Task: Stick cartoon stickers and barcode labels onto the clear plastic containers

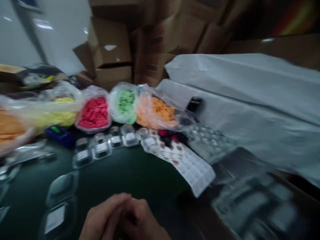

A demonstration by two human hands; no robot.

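Note:
At the bottom centre my left hand and my right hand meet, fingertips touching above the dark green table. The fingers of both are closed and pressed together. A dark gap shows between the hands; the palms are hidden, so I cannot tell whether anything is in them. Left of my left hand lies an open clear plastic clamshell box with a white label on it. Beyond my right hand a sheet of round stickers hangs toward the table's right side.
Small labelled clear boxes stand in a row. Behind them are bags of red pieces, green pieces, orange pieces and yellow pieces. A blue device sits left. Stacked plastic trays and cardboard boxes surround the table.

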